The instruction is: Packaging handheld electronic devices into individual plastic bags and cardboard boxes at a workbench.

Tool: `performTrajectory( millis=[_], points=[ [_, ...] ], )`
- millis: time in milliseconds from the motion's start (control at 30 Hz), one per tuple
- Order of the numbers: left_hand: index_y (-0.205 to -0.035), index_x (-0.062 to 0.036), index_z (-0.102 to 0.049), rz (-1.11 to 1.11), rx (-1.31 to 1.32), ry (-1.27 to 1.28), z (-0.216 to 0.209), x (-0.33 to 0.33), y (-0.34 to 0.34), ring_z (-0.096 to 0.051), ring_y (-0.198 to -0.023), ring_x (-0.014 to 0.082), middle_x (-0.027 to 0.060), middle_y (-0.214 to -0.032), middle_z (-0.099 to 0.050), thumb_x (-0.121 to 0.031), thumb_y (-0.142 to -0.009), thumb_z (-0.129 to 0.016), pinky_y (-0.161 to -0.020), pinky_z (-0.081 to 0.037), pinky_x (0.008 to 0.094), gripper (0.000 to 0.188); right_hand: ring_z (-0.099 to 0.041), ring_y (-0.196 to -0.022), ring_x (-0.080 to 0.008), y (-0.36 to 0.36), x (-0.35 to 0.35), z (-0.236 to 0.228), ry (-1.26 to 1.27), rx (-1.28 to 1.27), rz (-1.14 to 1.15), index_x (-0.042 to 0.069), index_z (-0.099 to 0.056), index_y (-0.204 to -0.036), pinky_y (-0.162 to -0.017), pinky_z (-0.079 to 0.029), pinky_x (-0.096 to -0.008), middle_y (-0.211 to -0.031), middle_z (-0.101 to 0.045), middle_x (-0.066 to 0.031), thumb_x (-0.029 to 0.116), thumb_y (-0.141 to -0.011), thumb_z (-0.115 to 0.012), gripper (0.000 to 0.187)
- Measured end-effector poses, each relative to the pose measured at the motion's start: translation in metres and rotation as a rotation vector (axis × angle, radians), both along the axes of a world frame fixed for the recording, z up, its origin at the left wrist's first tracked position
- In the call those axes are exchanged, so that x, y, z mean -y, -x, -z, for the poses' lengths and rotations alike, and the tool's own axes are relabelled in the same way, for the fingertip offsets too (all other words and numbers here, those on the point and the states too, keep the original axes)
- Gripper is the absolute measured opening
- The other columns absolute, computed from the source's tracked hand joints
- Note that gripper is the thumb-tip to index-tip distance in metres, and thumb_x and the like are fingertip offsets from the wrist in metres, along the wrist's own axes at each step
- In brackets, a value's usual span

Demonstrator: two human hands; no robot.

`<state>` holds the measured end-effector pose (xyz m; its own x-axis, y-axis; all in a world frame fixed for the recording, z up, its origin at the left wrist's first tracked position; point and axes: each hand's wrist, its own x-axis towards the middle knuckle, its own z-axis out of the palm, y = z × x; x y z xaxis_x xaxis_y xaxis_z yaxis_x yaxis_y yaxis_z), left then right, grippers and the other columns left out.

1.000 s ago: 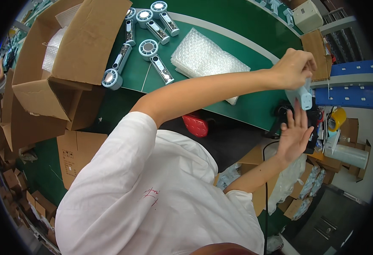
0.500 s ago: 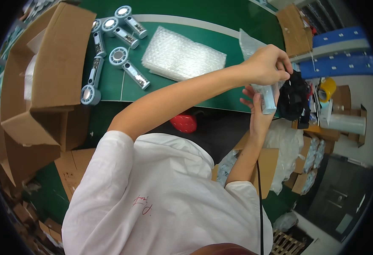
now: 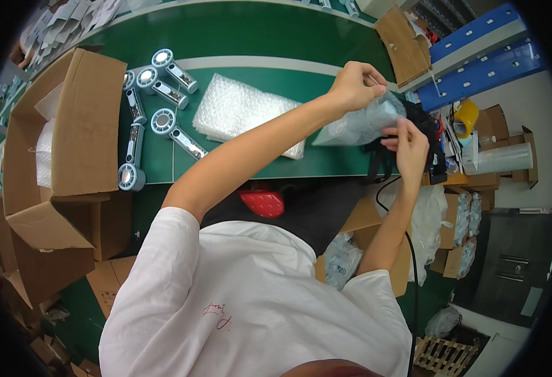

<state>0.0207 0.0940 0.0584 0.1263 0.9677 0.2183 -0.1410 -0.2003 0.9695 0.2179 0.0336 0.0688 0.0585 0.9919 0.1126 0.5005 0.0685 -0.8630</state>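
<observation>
Plastic bag, probably light and slick
Left hand pinches its edge, right hand touching, can't tell if clamped; bulge probably grips best

Left hand: fingers pinching clear bag at its far side, near tabletop's right edge.
Right hand: fingertips at bag's right end, grip unclear.
Bag contents: pale-blue item, blurred.
Bubble wrap: stacked, mid-tabletop.
Handheld devices: five, pale blue, round-headed, toward left edge; one at near edge.
Cardboard box: flaps open, left edge.
</observation>
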Motion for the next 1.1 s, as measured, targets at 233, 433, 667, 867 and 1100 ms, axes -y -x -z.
performTrajectory(
  millis=[233,433,667,867,1100],
  points=[
    [-0.091,-0.0006,-0.072,-0.089,0.067,-0.195,0.003,0.005,-0.009,-0.057,-0.064,0.0085,0.0037,-0.076,-0.068,0.000,-0.078,-0.070,-0.060,-0.046,0.0221,0.013,-0.065,-0.059,-0.0153,-0.001,0.000,-0.009,0.078,-0.174,-0.075,0.002,-0.057,-0.132,-0.051,-0.051,-0.0220,-0.088,-0.072,-0.0112,0.032,-0.105,-0.051,0.041],
    [-0.095,0.0010,-0.068,0.036,-0.111,-0.417,0.017,0.053,-0.023,-0.064,-0.065,0.0247,0.0115,-0.077,-0.070,0.000,-0.073,-0.068,-0.063,-0.051,0.0342,0.022,-0.067,-0.082,-0.0170,0.016,0.000,0.091,0.403,-1.093,-0.197,0.004,-0.060,-0.128,-0.069,-0.055,-0.0252,-0.106,-0.068,-0.0109,0.030,-0.105,-0.046,0.037],
    [-0.115,-0.0089,-0.064,-0.142,-0.622,-0.368,0.031,0.142,0.187,-0.056,-0.115,0.0286,0.0104,-0.128,-0.058,0.008,-0.072,-0.059,-0.098,-0.047,0.0380,0.046,-0.059,-0.107,-0.0252,0.017,-0.018,0.147,0.074,-0.608,-0.125,0.006,-0.060,-0.127,-0.093,-0.049,-0.0338,-0.123,-0.059,-0.0126,0.024,-0.099,-0.057,0.033],
    [-0.121,-0.0137,-0.061,-0.314,-1.590,-0.297,0.064,0.184,0.305,-0.055,-0.112,0.0319,0.0093,-0.132,-0.053,0.012,-0.069,-0.063,-0.097,-0.046,0.0392,0.058,-0.054,-0.117,-0.0368,0.008,-0.052,0.169,-0.309,0.214,-0.044,0.010,-0.064,-0.122,-0.102,-0.042,-0.0402,-0.129,-0.056,-0.0179,0.009,-0.089,-0.061,0.033],
    [-0.121,-0.0120,-0.061,-0.249,-1.310,-0.149,0.047,0.185,0.315,-0.063,-0.094,0.0279,0.0096,-0.125,-0.056,0.013,-0.068,-0.069,-0.082,-0.053,0.0345,0.059,-0.053,-0.119,-0.0343,0.089,-0.003,0.110,-0.583,0.381,0.193,0.010,-0.066,-0.118,-0.103,-0.041,-0.0399,-0.131,-0.055,-0.0174,0.004,-0.085,-0.063,0.033]
  ],
)
